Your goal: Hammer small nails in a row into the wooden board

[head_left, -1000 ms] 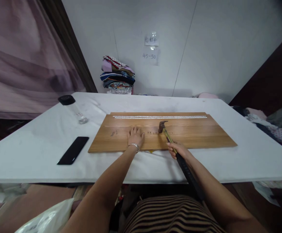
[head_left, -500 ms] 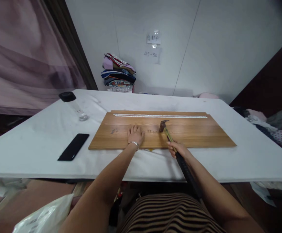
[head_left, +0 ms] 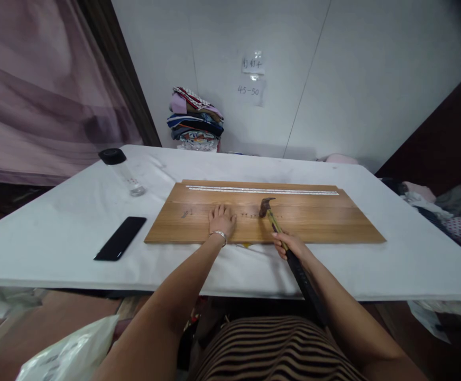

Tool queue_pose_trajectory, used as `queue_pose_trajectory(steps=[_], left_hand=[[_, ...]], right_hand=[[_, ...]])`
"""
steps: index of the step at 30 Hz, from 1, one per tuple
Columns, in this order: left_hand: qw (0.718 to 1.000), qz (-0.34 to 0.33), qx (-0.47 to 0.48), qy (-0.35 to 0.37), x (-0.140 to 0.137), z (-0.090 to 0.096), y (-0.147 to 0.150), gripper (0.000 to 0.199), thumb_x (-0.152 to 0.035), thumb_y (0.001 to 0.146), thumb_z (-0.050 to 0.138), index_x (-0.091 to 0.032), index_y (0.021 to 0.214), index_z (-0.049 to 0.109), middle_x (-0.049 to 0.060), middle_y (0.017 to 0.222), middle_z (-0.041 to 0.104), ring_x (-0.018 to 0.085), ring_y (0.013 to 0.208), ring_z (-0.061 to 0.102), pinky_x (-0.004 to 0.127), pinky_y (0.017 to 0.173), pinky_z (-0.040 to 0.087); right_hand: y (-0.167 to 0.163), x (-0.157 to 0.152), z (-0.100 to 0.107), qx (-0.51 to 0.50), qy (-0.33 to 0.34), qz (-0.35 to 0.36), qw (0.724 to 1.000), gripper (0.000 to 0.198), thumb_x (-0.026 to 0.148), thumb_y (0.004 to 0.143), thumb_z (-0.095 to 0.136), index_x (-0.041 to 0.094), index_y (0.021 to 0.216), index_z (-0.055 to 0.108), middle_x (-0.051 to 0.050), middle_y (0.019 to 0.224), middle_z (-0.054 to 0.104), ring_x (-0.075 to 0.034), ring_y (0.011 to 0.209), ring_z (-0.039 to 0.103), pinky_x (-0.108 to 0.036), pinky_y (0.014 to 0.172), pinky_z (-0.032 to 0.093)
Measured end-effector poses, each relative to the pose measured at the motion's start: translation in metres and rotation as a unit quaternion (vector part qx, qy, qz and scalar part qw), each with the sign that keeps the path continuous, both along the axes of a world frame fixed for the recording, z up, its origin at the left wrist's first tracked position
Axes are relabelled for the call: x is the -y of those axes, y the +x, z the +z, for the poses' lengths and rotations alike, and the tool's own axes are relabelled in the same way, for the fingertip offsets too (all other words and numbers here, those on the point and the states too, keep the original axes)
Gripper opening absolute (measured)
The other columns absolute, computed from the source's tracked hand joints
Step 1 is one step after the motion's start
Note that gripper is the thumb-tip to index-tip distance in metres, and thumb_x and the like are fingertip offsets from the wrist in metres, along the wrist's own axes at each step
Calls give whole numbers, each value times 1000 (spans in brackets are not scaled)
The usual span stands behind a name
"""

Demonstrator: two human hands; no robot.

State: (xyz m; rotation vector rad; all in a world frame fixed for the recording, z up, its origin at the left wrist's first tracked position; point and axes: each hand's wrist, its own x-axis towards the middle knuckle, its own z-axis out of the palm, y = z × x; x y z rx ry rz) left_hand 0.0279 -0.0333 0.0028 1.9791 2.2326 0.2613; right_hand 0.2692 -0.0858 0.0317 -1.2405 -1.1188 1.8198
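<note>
My left hand (head_left: 221, 220) lies flat on a wooden board (head_left: 321, 222), fingers stretched forward, with a bracelet at the wrist. In my right hand (head_left: 288, 244) is a claw hammer (head_left: 275, 221), gripped around its handle. The hammer's head is over the middle of the board, at a row of small nails (head_left: 249, 215) running left to right. Whether the head touches a nail I cannot tell. Several loose nails (head_left: 185, 214) lie on the board left of my left hand. Two white strips (head_left: 262, 190) run along the board's far side.
The board rests on a white-covered table (head_left: 64, 233). To the left lie a black phone (head_left: 121, 238) and a clear bottle with a black lid (head_left: 123, 172). Folded clothes (head_left: 195, 119) are stacked behind the table, by a wall with paper notes (head_left: 253, 64).
The hammer's head has shifted very slightly left, and my right hand with it. My left hand stays in place on the board. The camera view has tilted a little.
</note>
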Motion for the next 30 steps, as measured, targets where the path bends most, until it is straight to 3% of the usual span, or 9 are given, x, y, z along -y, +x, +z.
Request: queue_pose_trajectory(steps=[30], left_hand=[[1000, 1, -11, -5, 0, -1, -1, 58, -42, 100, 34, -17, 150, 50, 12, 164, 39, 28, 153, 30, 48, 124, 23]], right_hand=[[3, 0, -2, 33, 27, 21, 999, 48, 59, 67, 74, 25, 66, 40, 11, 39, 39, -6, 30, 30, -21, 30, 27]])
